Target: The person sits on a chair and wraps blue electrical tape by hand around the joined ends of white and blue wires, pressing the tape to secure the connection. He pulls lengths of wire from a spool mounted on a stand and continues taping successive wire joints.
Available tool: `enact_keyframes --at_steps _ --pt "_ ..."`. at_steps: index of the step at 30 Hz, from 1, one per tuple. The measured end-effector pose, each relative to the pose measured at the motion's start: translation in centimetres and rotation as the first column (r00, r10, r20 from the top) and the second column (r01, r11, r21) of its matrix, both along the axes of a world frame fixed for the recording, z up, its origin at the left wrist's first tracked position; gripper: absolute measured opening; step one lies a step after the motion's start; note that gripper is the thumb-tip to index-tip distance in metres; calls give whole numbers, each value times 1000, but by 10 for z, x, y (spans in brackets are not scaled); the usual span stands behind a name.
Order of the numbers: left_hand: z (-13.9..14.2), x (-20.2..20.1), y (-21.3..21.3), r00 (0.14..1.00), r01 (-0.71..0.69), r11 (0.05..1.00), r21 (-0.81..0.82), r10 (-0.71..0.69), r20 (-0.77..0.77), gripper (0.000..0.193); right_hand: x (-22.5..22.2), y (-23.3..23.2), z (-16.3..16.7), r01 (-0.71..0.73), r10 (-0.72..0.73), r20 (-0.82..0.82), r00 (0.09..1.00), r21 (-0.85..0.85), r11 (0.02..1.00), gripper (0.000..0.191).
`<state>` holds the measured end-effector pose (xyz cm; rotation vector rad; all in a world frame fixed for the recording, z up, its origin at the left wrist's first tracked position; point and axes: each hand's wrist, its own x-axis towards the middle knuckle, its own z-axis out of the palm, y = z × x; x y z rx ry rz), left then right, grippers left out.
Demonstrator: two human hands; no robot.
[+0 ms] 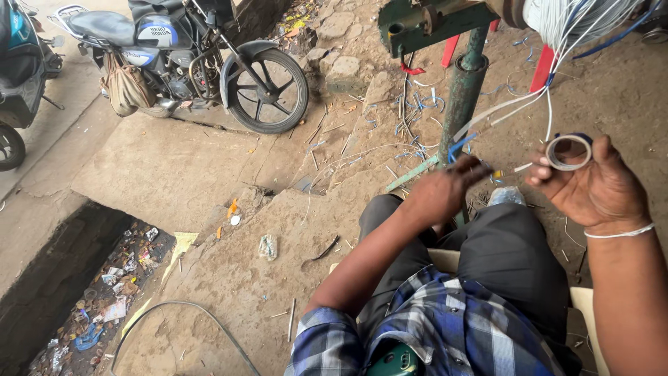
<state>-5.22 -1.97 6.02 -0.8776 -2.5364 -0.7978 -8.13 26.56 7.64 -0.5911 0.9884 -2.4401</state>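
Observation:
My right hand [597,186] holds a small roll of pale tape [568,152] up between thumb and fingers, at the right of the head view. My left hand [440,192] is closed, pinching the free end of the tape strip or a thin wire near a blue piece [458,147]; which one is hard to tell. White and blue wires [550,97] run down from a bundle on the green metal stand [465,83] toward both hands. I sit with dark trousers and a checked shirt below.
A parked motorcycle [209,63] stands at the upper left, with a second vehicle [17,76] at the far left edge. An open drain full of litter [97,292] lies at the lower left. Wire scraps cover the dirt; red legs [541,69] stand behind the stand.

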Motion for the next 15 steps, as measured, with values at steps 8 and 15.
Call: enact_keyframes --at_steps 8,15 --pt "8 -6 -12 985 -17 999 -45 9 -170 54 5 -6 11 121 -122 18 992 70 990 56" --pt "2 13 4 985 -28 984 179 57 -162 47 6 0 14 63 -63 50 997 5 998 53"
